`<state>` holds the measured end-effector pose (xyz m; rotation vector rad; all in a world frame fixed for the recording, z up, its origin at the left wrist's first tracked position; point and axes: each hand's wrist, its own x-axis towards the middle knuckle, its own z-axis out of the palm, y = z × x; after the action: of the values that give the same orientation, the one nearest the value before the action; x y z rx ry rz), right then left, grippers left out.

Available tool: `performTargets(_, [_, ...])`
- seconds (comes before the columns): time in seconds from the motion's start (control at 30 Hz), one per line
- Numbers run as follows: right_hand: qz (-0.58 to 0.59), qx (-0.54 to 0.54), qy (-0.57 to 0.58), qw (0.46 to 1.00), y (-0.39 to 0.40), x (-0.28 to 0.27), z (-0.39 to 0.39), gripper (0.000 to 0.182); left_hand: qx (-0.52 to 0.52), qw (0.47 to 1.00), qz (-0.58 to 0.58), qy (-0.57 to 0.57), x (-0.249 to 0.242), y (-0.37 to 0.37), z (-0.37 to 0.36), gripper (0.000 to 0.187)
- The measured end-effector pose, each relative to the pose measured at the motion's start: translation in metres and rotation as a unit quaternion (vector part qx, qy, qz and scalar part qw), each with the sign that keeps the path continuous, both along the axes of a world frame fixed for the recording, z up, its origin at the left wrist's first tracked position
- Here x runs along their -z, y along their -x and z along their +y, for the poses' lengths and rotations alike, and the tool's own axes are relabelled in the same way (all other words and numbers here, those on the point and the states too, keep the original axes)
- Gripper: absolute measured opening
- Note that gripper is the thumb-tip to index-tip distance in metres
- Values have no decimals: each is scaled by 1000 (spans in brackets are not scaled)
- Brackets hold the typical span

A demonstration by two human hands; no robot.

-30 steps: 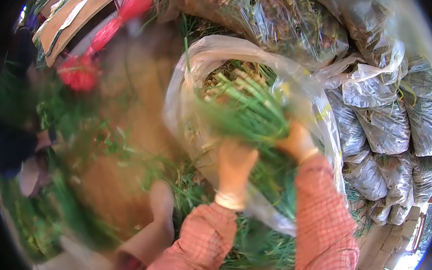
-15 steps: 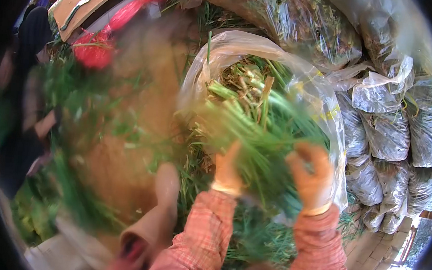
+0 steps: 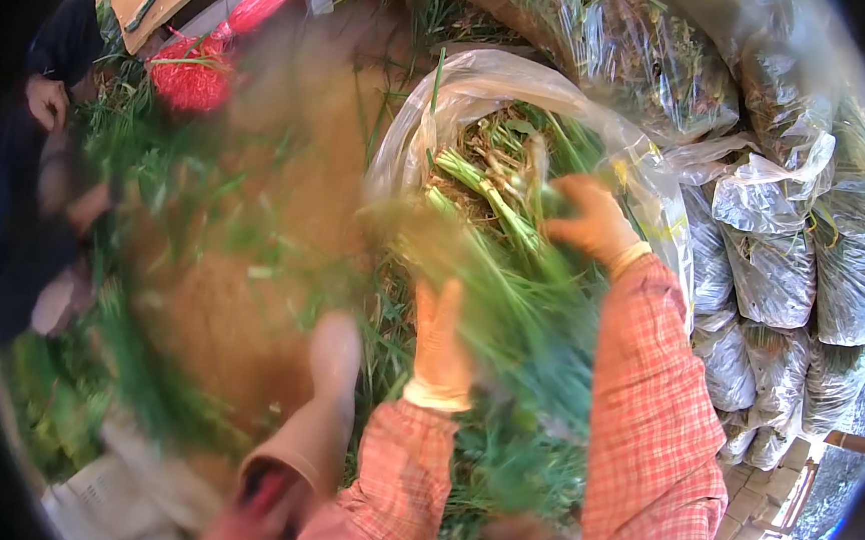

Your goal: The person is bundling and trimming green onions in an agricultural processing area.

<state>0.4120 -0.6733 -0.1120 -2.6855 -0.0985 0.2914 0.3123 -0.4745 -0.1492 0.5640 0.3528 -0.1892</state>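
Fingers [image 3: 568, 228] beside diagonal stalks [image 3: 505, 211], butts upper-left

Scattered greens [image 3: 173, 177] litter the brown floor [image 3: 223, 326]; an open plastic bag [image 3: 497, 69] rests there.

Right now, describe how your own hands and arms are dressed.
Both arms wear long, loose-looking sleeves of woven-looking red-orange cloth, crossed by fine pale lines in a small check: the left sleeve and the right sleeve. A narrow, pale, smooth band rings each wrist, like a glove cuff, below the left hand and the right hand. Blur hides finer detail.
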Motion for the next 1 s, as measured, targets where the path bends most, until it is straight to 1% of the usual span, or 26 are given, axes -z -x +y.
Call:
performTargets(0.03, [-21,-13,21,999,7,0,5,63,-1,999,-23,-28,-1,1,1,52])
performTargets(0.07, [-100,-71,-8,992,15,8,9,49,3,1000,20,1,3,4,-6,57])
performTargets(0.1, [-157,-111,-9,981,26,-3,27,33,-15,992,-47,-118,-10,-1,-7,59])
performTargets(0.17, [-46,-118,116,985,54,-19,59,17,5,996,28,-86,-18,3,-14,58])
performTargets(0.23, [-99,-55,115,987,87,-14,95,13,-51,989,36,-131,-11,5,-23,54])
performTargets(0.27, [-182,-65,151,969,102,-10,109,14,-77,984,39,-154,-7,7,-25,51])
performTargets(0.3, [-266,-72,185,943,114,-5,119,16,-20,996,85,-3,-4,7,-11,41])
performTargets(0.33, [-190,-71,162,966,121,1,124,19,-26,994,103,18,-7,7,-5,37])
performTargets(0.37, [-180,-88,175,964,127,6,128,18,-31,992,119,38,-12,6,2,33])
performTargets(0.4, [-144,-99,127,976,127,5,127,18,24,993,96,70,14,13,8,33])
performTargets(0.43, [-107,-111,78,985,126,0,123,18,-4,991,110,73,20,15,6,35])
performTargets(0.5, [-169,-70,-85,979,119,-22,102,17,-66,984,141,83,29,20,1,39])
performTargets(0.53, [-193,-10,-121,974,109,-36,94,18,-37,984,155,81,35,26,5,45])
performTargets(0.57, [-150,9,-98,984,98,-56,84,17,-35,982,155,106,39,31,7,45])
performTargets(0.63, [-84,15,-163,983,82,-62,80,17,-30,976,146,158,40,34,11,45])
performTargets(0.73, [-24,-16,-260,965,66,-37,85,18,3,975,146,170,42,41,23,44])
performTargets(0.83, [30,-65,-235,969,58,-11,101,18,-39,977,158,141,37,45,30,43])
performTargets(0.87, [22,-54,-218,974,53,-1,96,19,-76,977,154,126,38,46,31,43])
performTargets(0.9, [-64,-52,-149,985,46,2,90,20,-72,977,156,129,45,49,36,42])
performTargets(0.97, [-60,92,-165,980,31,1,76,22,-61,976,159,137,63,54,47,40])
performTargets(1.0, [-74,114,-191,972,26,6,68,23,-73,971,160,162,60,52,52,37])
